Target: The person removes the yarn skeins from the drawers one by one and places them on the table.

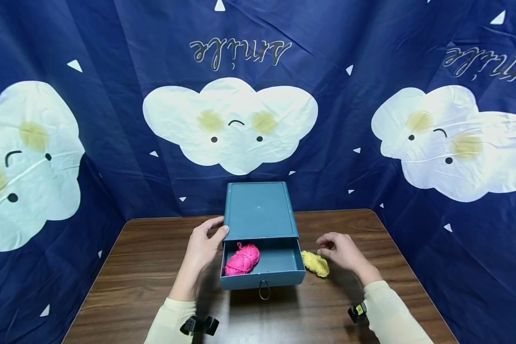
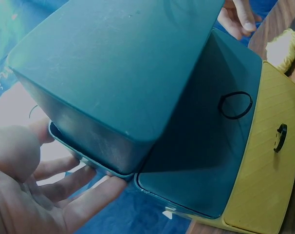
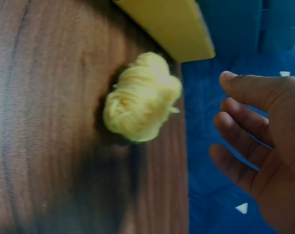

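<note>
Left hand steadies the drawer box; right hand hangs loose beside the yellow yarn.

The left hand (image 1: 204,246) rests straight fingers on the teal box's (image 1: 258,210) left side, gripping nothing. The right hand (image 1: 341,249) hovers relaxed, empty, just beside the yellow yarn (image 1: 315,263) on the table (image 1: 146,267). Pink yarn (image 1: 242,258) lies in the open drawer's (image 1: 284,267) left half, mid-table.

drawer (image 2: 196,161) interior hidden, pink yarn (image 1: 241,258) part-hidden

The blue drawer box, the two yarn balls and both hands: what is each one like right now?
Drawer: pulled open.
Pink yarn ball: lying inside the drawer, left side.
Yellow yarn ball: on the table, right of the drawer.
Left hand: touching the box's left side.
Right hand: empty, beside the yellow ball.
</note>
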A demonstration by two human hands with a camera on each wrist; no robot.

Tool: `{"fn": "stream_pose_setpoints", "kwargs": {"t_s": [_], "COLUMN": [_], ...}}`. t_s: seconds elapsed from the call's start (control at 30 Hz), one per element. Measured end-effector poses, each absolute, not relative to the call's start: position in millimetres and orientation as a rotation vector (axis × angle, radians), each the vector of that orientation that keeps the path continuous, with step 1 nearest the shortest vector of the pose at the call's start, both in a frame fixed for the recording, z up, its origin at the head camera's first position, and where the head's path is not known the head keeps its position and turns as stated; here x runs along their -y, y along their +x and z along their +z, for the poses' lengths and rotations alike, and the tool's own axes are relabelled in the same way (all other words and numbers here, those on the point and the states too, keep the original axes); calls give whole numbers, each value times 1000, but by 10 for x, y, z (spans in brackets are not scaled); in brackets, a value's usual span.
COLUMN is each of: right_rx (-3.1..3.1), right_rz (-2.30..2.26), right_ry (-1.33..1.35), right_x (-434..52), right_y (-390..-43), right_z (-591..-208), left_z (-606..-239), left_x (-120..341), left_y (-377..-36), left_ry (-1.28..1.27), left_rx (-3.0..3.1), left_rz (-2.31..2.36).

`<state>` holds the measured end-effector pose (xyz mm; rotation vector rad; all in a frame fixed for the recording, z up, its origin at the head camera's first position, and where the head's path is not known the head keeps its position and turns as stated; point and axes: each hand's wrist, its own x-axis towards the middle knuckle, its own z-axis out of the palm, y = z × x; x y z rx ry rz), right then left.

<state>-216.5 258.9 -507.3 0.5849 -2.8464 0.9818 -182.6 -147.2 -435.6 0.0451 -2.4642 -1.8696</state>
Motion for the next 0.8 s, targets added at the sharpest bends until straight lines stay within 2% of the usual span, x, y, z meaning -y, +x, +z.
{"fn": "stream_pose_setpoints", "kwargs": {"t_s": [0.8], "right_rx": [2614], "right_rz": [934], "right_ry": [792], "right_x": [-2389], "right_y": [-1931], "right_z": [-4364], "left_z": [-4357], "left_x": [1479], "left_y": [-1826], "left_ry": [51], "left_rx": [2471], "left_rz": [-1894]}}
